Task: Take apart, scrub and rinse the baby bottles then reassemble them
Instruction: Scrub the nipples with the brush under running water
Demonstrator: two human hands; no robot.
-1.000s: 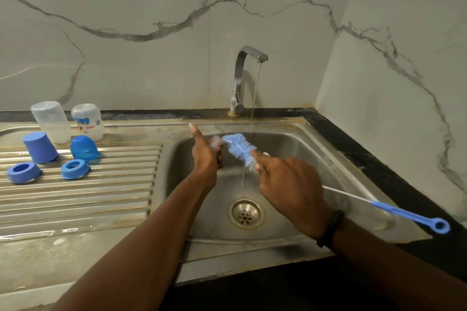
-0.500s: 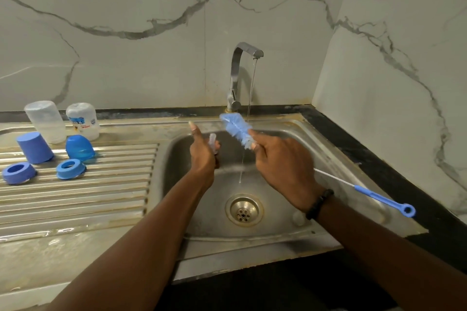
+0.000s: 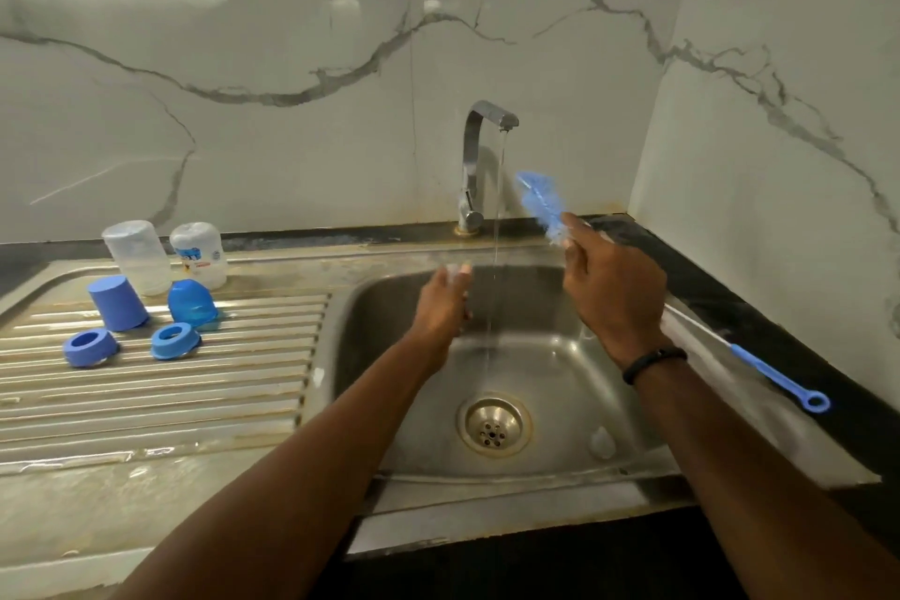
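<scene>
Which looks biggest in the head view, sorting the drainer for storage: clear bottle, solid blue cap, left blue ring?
1. Clear bottle
2. Solid blue cap
3. Left blue ring
All three stand close together, so nearness hardly skews this.

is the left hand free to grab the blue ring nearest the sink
Probably not yet: the left hand is pinching a small clear piece over the sink. The way to the blue ring on the draining board looks open, though.
</scene>
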